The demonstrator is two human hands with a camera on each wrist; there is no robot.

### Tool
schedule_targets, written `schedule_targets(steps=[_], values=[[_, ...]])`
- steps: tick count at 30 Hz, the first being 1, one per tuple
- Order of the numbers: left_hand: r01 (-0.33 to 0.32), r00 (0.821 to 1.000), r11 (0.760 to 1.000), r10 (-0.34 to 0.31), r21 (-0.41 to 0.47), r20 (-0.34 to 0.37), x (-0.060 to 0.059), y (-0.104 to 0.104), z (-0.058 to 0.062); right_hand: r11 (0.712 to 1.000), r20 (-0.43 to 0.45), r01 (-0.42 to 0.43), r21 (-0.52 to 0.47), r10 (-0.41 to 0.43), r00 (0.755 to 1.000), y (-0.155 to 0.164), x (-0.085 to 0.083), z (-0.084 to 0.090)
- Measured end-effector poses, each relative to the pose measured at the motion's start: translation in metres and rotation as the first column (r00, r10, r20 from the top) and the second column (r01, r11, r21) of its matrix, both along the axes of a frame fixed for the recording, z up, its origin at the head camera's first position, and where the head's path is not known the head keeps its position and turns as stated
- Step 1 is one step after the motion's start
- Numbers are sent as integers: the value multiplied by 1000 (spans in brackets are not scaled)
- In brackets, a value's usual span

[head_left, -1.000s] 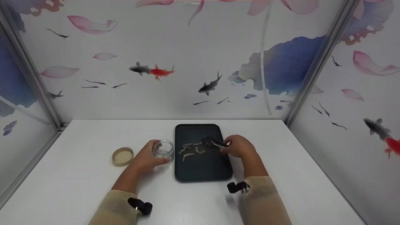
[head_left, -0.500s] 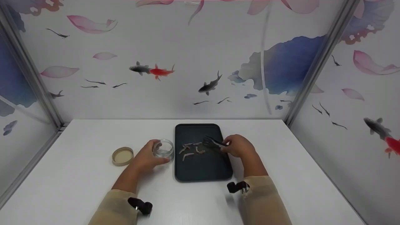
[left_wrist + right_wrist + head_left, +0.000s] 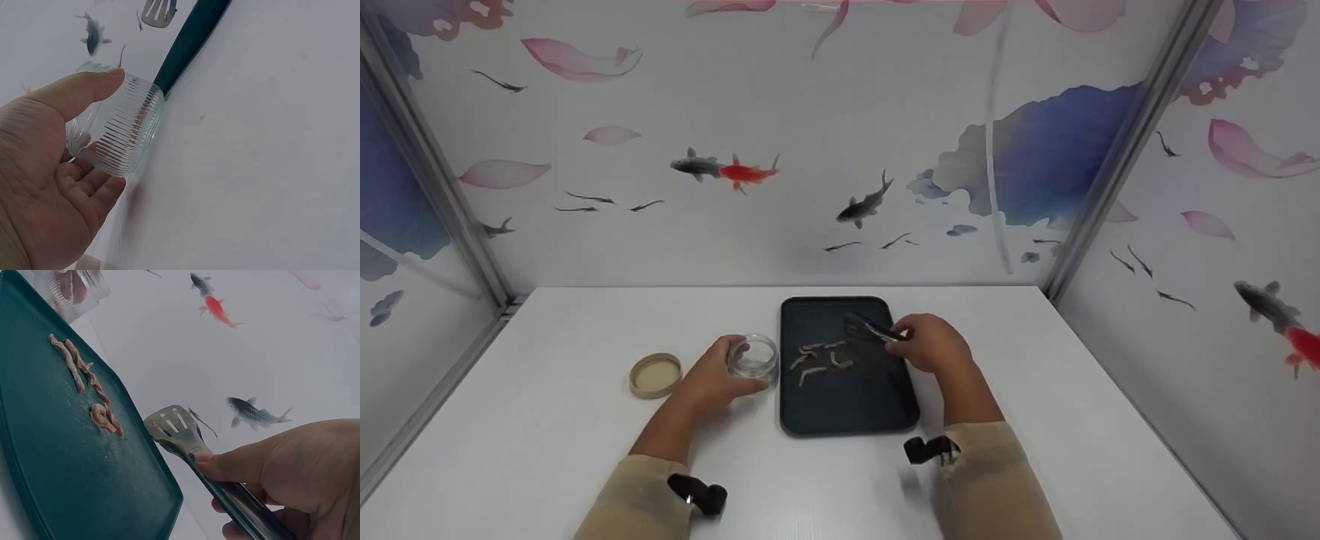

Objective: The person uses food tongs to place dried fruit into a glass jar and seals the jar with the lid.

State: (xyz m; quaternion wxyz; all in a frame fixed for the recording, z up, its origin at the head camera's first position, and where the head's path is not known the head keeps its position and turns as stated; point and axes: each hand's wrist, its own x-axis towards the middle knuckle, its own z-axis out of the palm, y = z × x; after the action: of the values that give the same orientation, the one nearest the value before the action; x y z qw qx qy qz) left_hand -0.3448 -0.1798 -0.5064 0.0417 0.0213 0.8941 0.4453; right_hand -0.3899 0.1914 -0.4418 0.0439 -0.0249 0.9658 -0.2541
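Note:
My left hand (image 3: 711, 382) holds a clear glass jar (image 3: 754, 356) by its sides, just left of a dark green tray (image 3: 847, 412). Ribbing shows on the jar's wall (image 3: 126, 126) in the left wrist view. Several brown, wrinkled, twisted strips (image 3: 812, 373) lie on the tray's left half. With my right hand (image 3: 934, 343) I grip metal tongs (image 3: 866, 327) over the tray's back right part. A slotted tongs head (image 3: 175, 427) shows in the right wrist view, apart from the strips (image 3: 72, 363). Nothing is visible between the tongs' ends.
A round tan lid (image 3: 655, 376) lies on the white table (image 3: 840, 487) to the left of my left hand. Behind the table stands a white wall panel (image 3: 780, 247) printed with fish and petals. Side panels with metal posts (image 3: 1132, 150) flank the table.
My right hand and the tongs have shifted slightly toward the back of the tray, away from the strips. The left hand and jar have stayed put.

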Motion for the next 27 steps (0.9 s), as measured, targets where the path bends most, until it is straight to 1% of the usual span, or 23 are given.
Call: schedule_targets(steps=[3,8,15,19,27], values=[[2,1000,1000,-2,1,4,0,0,0,1000,-15,-1,5,1,1000,-5,3,5],[0,1000,1000,0,4,4,1,1,0,999,-68,-31,12,32,997,-14,8,10],[4,1000,1000,-4,13,-11,0,-1,-1,997,-137,-74,-36,68,988,-31,17,13],[2,1000,1000,-2,13,-10,0,-2,-2,994,-164,-96,-43,87,983,-41,23,15],[19,1000,999,-19,36,-22,-2,-1,-2,990,-211,-128,-55,114,971,-61,36,18]])
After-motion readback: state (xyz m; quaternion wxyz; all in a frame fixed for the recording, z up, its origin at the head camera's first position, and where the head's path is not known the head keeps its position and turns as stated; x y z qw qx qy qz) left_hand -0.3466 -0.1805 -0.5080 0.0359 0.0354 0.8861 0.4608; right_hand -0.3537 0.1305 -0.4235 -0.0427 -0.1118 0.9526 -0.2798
